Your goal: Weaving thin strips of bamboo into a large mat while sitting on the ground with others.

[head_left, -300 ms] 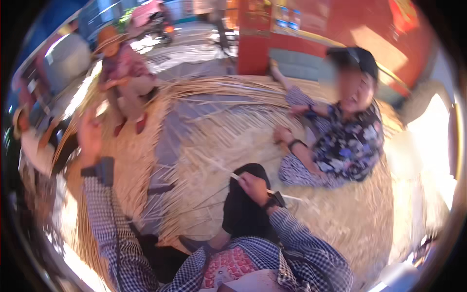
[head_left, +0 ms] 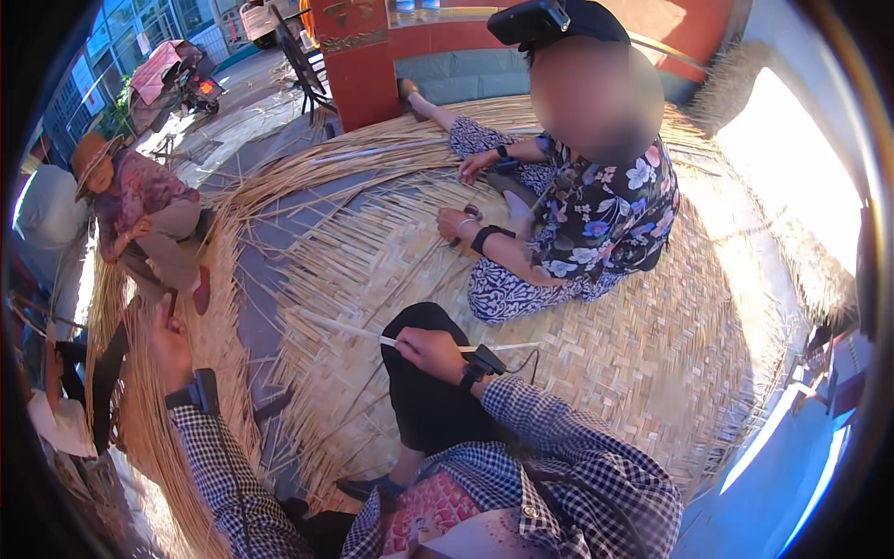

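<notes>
My right hand (head_left: 430, 355) is closed around a thin pale reed strip (head_left: 507, 347), just above my black-clad knee (head_left: 406, 396). The strip lies roughly level, sticking out on both sides of the fist. My left hand (head_left: 168, 347) is raised away from the mat, in front of loose reeds at the left. Its fingers point up, somewhat apart, and nothing shows in them. Below the right hand spreads a big woven reed mat (head_left: 652, 373), whose loose strip ends (head_left: 326, 279) fan out toward the far left.
A co-worker in a dark floral shirt (head_left: 605, 224) sits on the mat, hands low over the weave. Another person in an orange hat (head_left: 144, 210) crouches at the left. Long reeds (head_left: 354, 163) lie piled beyond the mat, near a red pillar (head_left: 356, 74).
The view has turned, shifting the scene leftward, and is sharper. My left hand appears lower, its fingers less upright. The right hand keeps hold of the reed strip.
</notes>
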Available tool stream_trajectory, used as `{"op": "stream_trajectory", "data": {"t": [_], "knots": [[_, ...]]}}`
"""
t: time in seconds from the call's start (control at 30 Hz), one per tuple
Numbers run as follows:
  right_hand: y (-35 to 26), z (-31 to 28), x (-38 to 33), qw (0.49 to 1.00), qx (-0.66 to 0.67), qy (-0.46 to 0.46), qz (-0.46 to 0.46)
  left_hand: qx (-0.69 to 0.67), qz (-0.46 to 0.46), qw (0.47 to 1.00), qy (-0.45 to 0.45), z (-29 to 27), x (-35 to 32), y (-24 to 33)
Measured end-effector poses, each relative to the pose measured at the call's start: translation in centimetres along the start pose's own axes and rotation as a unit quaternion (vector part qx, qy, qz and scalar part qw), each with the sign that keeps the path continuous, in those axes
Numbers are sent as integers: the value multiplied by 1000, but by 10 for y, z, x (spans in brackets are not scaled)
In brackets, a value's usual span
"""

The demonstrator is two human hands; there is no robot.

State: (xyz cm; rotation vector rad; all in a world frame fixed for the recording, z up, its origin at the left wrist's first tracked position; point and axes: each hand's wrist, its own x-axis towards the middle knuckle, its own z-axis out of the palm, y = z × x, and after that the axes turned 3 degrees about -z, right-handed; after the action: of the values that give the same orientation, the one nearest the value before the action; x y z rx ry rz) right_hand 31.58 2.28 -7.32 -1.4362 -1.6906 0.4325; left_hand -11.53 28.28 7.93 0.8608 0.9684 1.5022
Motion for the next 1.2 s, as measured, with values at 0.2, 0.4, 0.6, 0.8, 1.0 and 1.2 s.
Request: {"op": "stream_trajectory", "data": {"t": [0.2,0.4,0.6,0.8,1.0,1.2], "knots": [[4,3,4,999,36,19,-13,1,-30,999,-30,26,-5,-43],[2,6,7,999,44,24,-6,37,-9,999,-2,51,-31,-28],[-4,6,10,999,21,-7,24,57,28,995,-75,37,-53,-5],[0,13,13,999,22,16,-19,104,303,682,-657,144,-303,33],[-2,10,7,999,-29,16,-37,207,-141,873,-418,148,-329,-37],[-11,10,-3,998,-37,23,-40,294,-189,810,-471,136,-333,-112]]}}
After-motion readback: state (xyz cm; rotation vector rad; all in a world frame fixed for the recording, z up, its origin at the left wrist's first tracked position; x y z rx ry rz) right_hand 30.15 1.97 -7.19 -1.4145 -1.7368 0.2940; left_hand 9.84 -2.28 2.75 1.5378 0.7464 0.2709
